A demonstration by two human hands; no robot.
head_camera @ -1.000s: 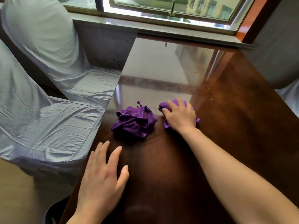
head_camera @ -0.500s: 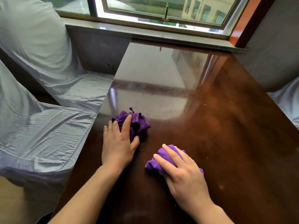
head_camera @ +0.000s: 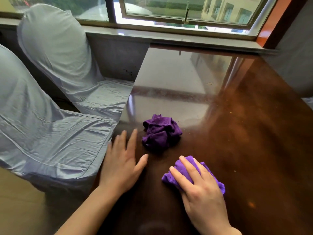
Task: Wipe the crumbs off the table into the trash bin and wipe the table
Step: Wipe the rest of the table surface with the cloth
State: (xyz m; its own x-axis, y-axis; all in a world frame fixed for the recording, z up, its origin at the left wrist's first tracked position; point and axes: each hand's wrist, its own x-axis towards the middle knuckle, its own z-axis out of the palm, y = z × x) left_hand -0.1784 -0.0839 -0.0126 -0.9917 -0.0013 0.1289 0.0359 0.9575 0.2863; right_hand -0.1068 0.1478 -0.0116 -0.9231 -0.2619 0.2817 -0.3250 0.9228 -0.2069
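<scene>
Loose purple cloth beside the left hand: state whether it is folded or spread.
Neither: the loose purple cloth sits crumpled in a bunched heap.

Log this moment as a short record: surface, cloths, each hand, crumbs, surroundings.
surface: glossy dark wooden table
cloth 1: crumpled purple cloth, lying free on the table
cloth 2: second purple cloth, pressed under the right hand
left hand: open, flat, fingers spread, near the table's left edge, apart from the crumpled cloth
crumbs: small specks on the far right part
surroundings: two covered chairs on the left, window beyond
trash bin: not visible
</scene>
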